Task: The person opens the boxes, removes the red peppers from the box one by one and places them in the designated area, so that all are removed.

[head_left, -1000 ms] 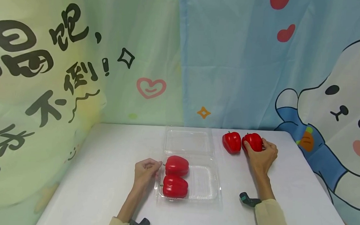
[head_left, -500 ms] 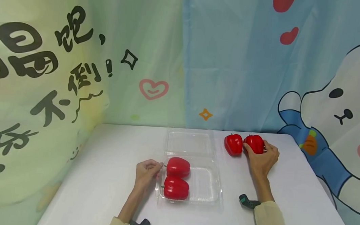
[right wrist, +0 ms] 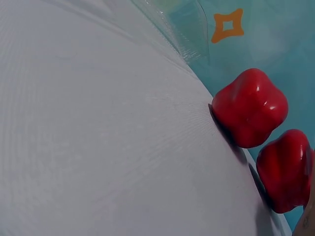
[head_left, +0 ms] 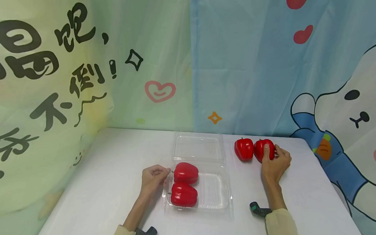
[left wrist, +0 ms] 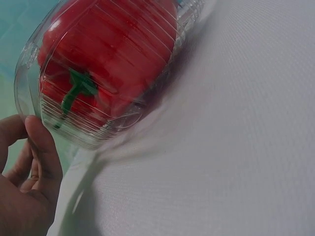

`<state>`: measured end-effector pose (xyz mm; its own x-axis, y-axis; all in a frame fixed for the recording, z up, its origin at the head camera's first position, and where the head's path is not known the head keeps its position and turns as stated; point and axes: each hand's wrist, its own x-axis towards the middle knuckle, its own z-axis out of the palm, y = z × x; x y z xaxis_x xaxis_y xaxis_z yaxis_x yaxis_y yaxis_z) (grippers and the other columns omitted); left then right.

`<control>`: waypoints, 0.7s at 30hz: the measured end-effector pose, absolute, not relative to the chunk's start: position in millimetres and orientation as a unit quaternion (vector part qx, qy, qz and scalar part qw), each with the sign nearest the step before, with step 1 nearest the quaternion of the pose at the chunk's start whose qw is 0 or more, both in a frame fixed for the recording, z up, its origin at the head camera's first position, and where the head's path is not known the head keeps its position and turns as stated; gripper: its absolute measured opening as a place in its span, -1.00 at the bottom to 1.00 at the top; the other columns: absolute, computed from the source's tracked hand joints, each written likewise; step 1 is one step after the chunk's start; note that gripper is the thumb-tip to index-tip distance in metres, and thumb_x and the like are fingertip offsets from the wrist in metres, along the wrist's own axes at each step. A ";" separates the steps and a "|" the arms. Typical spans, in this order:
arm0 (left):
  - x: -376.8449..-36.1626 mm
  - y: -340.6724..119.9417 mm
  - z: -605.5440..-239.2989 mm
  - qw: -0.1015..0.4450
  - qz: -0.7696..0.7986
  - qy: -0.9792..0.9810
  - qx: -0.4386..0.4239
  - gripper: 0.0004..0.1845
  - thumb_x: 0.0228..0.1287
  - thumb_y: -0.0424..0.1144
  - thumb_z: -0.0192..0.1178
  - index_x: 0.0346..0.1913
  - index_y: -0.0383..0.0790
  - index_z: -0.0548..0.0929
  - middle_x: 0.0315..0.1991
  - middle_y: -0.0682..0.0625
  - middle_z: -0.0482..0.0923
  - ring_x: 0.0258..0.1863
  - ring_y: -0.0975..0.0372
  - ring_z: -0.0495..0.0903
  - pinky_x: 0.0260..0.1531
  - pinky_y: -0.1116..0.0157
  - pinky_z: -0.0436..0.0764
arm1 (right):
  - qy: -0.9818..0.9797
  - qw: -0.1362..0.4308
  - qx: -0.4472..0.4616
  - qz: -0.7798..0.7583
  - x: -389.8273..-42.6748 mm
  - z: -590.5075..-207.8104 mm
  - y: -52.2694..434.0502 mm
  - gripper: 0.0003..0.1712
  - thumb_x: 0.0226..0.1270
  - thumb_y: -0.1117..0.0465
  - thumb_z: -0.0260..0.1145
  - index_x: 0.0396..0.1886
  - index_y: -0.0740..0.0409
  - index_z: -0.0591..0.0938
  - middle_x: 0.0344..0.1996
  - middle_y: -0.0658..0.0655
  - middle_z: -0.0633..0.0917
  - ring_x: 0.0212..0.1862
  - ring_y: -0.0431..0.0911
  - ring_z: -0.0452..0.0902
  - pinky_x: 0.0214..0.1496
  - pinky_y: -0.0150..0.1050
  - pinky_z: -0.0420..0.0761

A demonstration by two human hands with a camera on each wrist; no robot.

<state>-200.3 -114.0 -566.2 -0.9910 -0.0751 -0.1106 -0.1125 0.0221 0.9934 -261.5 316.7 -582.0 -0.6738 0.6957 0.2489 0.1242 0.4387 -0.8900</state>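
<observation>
A clear plastic clamshell container (head_left: 212, 191) lies with its lid laid back. My left hand (head_left: 153, 179) pinches its left rim between thumb and finger, as the left wrist view shows up close. Two red bell peppers, a rear one (head_left: 186, 173) and a front one (head_left: 184, 194), lie on their sides in the container's left half, stems to the left. At the back right my right hand (head_left: 275, 166) grips another red bell pepper (head_left: 259, 149), thumb on its front and fingers at its right side. Just left of it stands one more bell pepper (head_left: 243, 149).
The transparent lid (head_left: 197, 148) reaches toward the back edge of the white table (head_left: 106, 205). Behind the table hangs a printed curtain (head_left: 235, 63). Dark camera mounts, such as the right one (head_left: 259, 210), sit at both wrists.
The right thumb has shifted from the left side of the bell pepper to its front. The left hand keeps its hold on the container's rim. The head view has shifted slightly.
</observation>
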 end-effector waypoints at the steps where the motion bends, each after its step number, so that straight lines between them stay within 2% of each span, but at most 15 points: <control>1: -200.4 -114.1 -566.3 0.013 0.696 0.715 -0.064 -0.81 0.43 -0.32 0.43 -0.26 -0.44 0.75 -0.60 0.01 0.65 -0.64 0.32 0.57 -0.48 0.45 0.62 | -0.790 0.308 -0.259 0.463 -261.8 -582.3 316.9 -0.23 0.64 -0.17 0.27 0.59 0.22 0.49 0.45 0.36 0.48 0.47 0.15 0.38 0.49 0.20 0.51; 6: -200.2 -114.6 -566.6 0.016 0.693 0.717 -0.067 -0.80 0.42 -0.30 0.44 -0.27 -0.42 0.75 -0.61 0.05 0.64 -0.63 0.32 0.58 -0.47 0.45 0.63 | -0.792 0.301 -0.261 0.462 -261.4 -583.1 317.1 -0.22 0.63 -0.21 0.27 0.60 0.18 0.49 0.45 0.33 0.48 0.45 0.12 0.37 0.46 0.15 0.52; 15: -201.4 -114.8 -565.9 0.015 0.692 0.719 -0.065 -0.79 0.42 -0.30 0.44 -0.25 -0.44 0.75 -0.59 -0.01 0.66 -0.63 0.32 0.58 -0.48 0.46 0.63 | -0.792 0.299 -0.274 0.457 -258.6 -576.1 316.0 -0.24 0.66 -0.22 0.22 0.60 0.15 0.50 0.45 0.30 0.50 0.45 0.10 0.39 0.45 0.12 0.55; 21: -201.5 -114.8 -565.7 0.016 0.702 0.709 -0.063 -0.82 0.41 -0.32 0.44 -0.27 -0.42 0.74 -0.59 -0.01 0.67 -0.64 0.34 0.58 -0.52 0.48 0.62 | -0.786 0.333 -0.258 0.452 -252.2 -567.0 317.8 -0.29 0.63 -0.17 0.29 0.52 0.19 0.58 0.38 0.31 0.58 0.36 0.09 0.45 0.40 0.09 0.51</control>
